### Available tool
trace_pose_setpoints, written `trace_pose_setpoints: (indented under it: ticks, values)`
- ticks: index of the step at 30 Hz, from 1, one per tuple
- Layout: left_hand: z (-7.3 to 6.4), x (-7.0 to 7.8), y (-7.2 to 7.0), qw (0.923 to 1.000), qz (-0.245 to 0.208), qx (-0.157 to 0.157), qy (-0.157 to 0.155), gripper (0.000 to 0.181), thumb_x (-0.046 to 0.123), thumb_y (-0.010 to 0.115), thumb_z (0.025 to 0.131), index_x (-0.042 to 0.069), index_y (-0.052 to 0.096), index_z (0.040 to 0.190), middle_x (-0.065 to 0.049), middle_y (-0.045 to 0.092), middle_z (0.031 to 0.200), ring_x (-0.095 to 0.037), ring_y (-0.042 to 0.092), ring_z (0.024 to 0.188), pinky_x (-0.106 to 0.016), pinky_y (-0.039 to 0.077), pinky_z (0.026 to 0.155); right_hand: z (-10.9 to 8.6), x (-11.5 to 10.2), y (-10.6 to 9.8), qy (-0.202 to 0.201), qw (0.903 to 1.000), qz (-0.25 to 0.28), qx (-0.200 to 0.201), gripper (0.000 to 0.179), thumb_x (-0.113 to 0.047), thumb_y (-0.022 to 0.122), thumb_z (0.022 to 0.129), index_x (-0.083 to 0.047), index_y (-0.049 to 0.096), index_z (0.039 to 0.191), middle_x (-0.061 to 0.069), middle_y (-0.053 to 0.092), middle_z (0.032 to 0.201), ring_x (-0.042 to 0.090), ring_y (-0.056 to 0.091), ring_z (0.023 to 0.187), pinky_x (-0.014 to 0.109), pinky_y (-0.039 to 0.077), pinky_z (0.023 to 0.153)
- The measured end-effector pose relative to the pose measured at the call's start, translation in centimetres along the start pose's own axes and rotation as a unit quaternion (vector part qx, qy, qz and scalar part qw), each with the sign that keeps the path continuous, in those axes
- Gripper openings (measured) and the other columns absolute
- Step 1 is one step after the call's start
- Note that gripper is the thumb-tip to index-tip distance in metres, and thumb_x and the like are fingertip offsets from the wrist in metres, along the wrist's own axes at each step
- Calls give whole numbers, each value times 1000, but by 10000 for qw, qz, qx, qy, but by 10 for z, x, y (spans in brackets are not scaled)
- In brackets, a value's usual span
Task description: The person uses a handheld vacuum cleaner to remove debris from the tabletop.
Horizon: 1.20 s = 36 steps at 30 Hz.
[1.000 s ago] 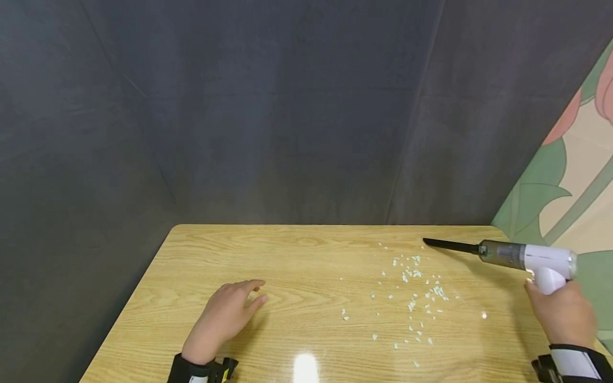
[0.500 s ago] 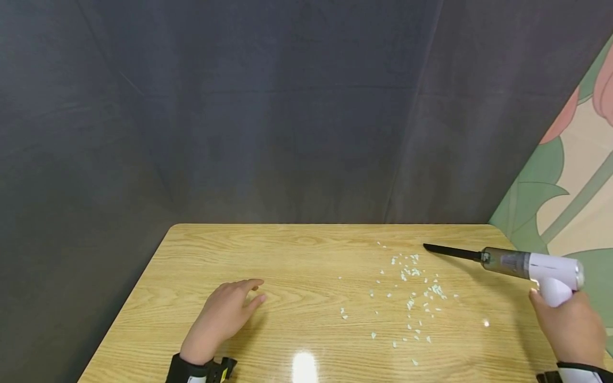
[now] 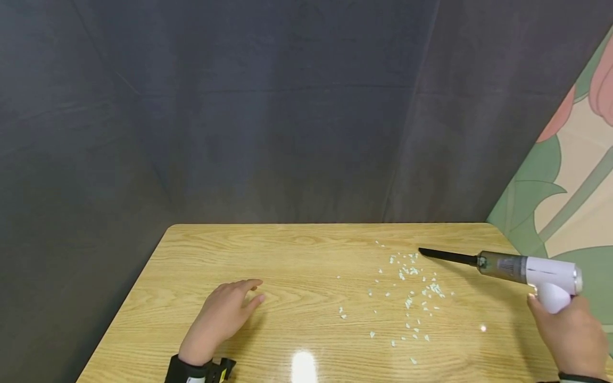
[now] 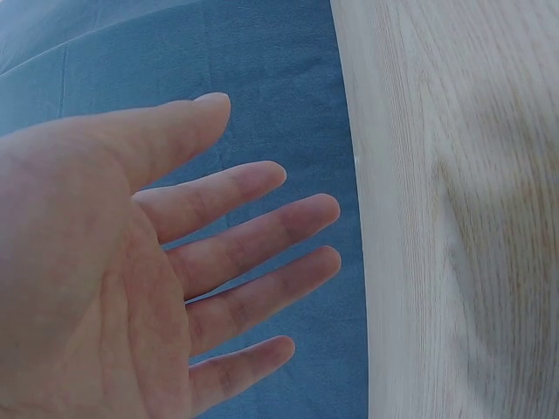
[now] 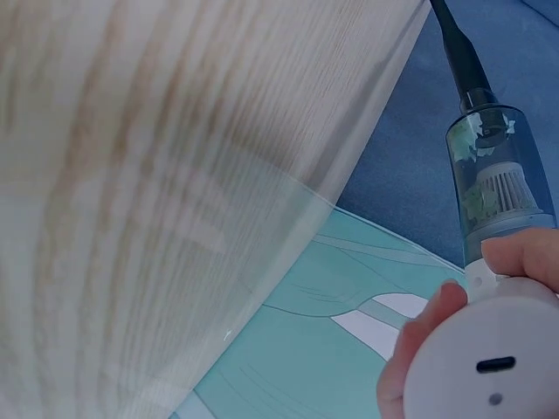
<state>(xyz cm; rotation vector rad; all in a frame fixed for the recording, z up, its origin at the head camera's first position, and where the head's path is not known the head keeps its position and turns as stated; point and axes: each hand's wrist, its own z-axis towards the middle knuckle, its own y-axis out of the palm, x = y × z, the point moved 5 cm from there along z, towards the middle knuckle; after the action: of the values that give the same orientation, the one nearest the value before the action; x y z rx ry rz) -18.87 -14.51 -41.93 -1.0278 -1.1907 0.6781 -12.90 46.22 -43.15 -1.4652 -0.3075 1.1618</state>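
Note:
My right hand grips the handle of a white handheld vacuum cleaner at the right of the table. Its black narrow nozzle points left, with the tip at the far edge of scattered pale paper bits. In the right wrist view, pale scraps show inside the clear dust cup around a ribbed filter. My left hand is held over the left part of the table, holding nothing. The left wrist view shows its fingers spread and relaxed.
The wood-grain table has its far edge against a dark cloth backdrop. A floral curtain or panel stands along the right. Stray bits lie left of the main scatter, others nearer the front.
The vacuum cleaner in my right hand has moved slightly nearer, its nozzle tip coming to the upper edge of the paper bits. My left hand has stayed about the same.

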Motion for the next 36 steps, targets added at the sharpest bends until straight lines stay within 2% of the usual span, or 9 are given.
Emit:
trace_pose_setpoints:
  ticks: [9, 24, 32, 36]
  values:
    - [1, 0, 0, 10000, -34, 7, -10, 41, 36, 65, 97, 13, 66, 131, -4, 66, 127, -31, 62, 115, -53, 46, 102, -5, 0, -1, -35, 9999, 36, 133, 57, -32, 64, 91, 20, 41, 96, 35, 50, 65, 45, 52, 48, 45, 35, 33]
    - [1, 0, 0, 10000, -35, -58, -49, 39, 34, 65, 97, 12, 66, 130, -5, 67, 125, -31, 62, 114, -53, 47, 101, -9, -4, 0, 41, 9999, -56, -90, 59, -32, 64, 91, 22, 39, 98, 34, 50, 67, 44, 54, 51, 46, 37, 35]
    - [0, 1, 1, 10000, -7, -27, 22, 38, 31, 67, 96, 12, 67, 129, -5, 67, 124, -31, 63, 113, -53, 48, 101, -15, -4, -5, 1, 9999, 101, 27, 56, -31, 64, 91, 20, 40, 97, 33, 50, 63, 42, 52, 47, 45, 35, 34]
    - [1, 2, 1, 10000, -2, -33, 62, 38, 31, 67, 96, 12, 66, 129, -5, 68, 124, -31, 63, 113, -54, 48, 101, -17, 3, -5, 141, 9994, 99, -284, 60, -33, 62, 93, 21, 39, 103, 33, 51, 68, 40, 54, 51, 43, 38, 37]
